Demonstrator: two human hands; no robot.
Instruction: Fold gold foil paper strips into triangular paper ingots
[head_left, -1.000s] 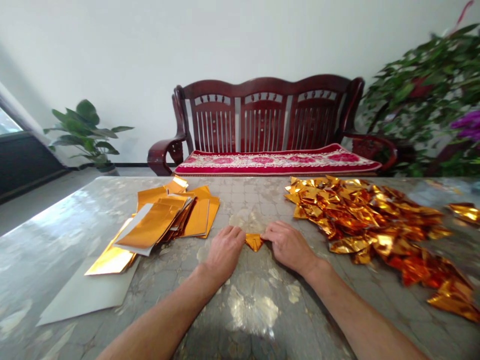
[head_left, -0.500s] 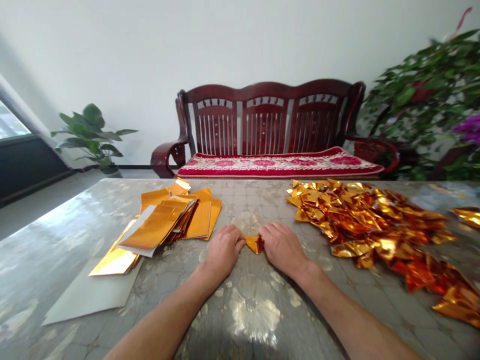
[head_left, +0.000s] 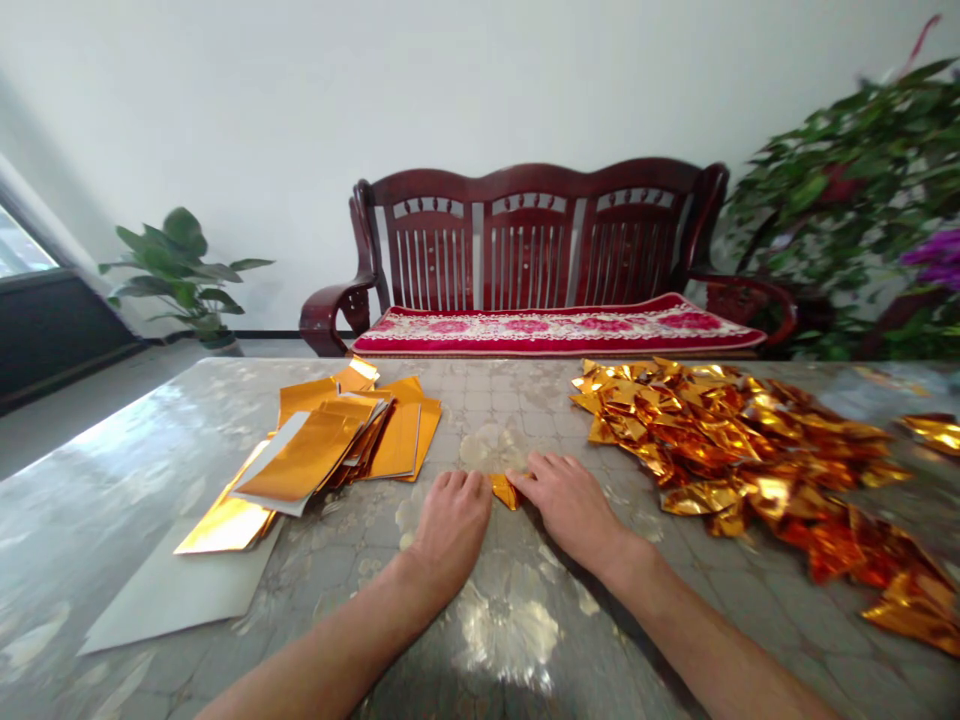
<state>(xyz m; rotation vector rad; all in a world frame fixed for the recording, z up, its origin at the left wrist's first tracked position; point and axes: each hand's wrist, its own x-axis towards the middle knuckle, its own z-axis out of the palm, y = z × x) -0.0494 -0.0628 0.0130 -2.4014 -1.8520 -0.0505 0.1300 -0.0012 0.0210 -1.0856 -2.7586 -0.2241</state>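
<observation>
A small folded piece of gold foil paper (head_left: 505,491) lies low over the middle of the table, between my two hands. My left hand (head_left: 456,520) is closed at its left end, knuckles up, and its thumb is hidden. From the right, my right hand (head_left: 570,497) grips the other end, with a finger or thumb reaching onto the foil. To the left is a loose stack of flat gold foil sheets (head_left: 307,452) with pale backs. On the right spreads a large heap of folded gold foil pieces (head_left: 720,430).
The table (head_left: 510,620) has a shiny grey floral cover. A pale sheet (head_left: 187,595) lies under the stack. Clear plastic (head_left: 877,390) sits at the far right. Beyond the table stand a dark wooden bench (head_left: 532,240) and potted plants (head_left: 180,270).
My left hand has turned and come down a little, its fingers now nearer the front. The right hand's finger has slid onto the foil paper, covering more of it.
</observation>
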